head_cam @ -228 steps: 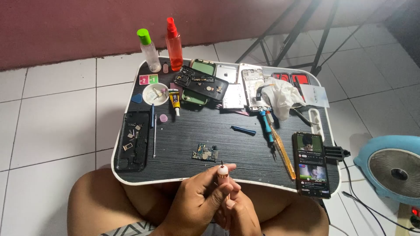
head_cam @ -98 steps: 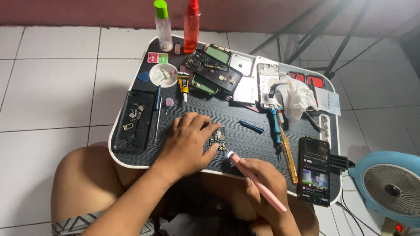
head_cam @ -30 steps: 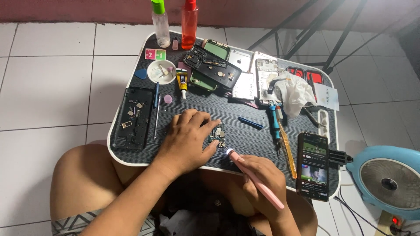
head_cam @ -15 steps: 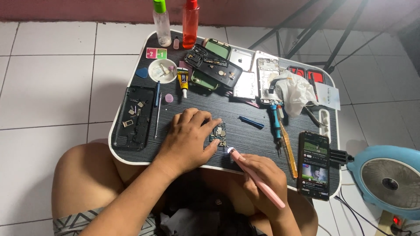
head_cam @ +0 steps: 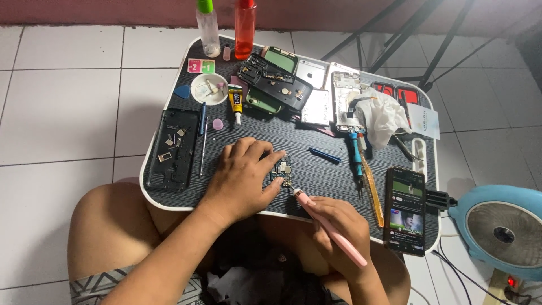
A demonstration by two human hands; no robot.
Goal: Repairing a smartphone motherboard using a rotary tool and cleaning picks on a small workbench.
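My left hand (head_cam: pixel 241 175) lies flat on the black lap table (head_cam: pixel 316 144), its thumb and fingers pinning a small green circuit board (head_cam: pixel 282 170) in place. My right hand (head_cam: pixel 337 231) grips a pink pen-shaped tool (head_cam: pixel 330 227) like a pencil. The tool's white tip touches the lower right edge of the board. Both hands work near the table's front edge, above my crossed legs.
A black phone frame (head_cam: pixel 174 148), tweezers and a small dish (head_cam: pixel 208 88) lie at left. Two bottles (head_cam: pixel 226 25), opened phones (head_cam: pixel 276 79), a glue tube and crumpled tissue (head_cam: pixel 381 113) crowd the back. A lit phone (head_cam: pixel 405 210) and blue fan (head_cam: pixel 502 229) are at right.
My left hand went from my lap to the circuit board and pinned it; my right hand brought the pink tool's tip to the board. In the last second almost nothing moved.
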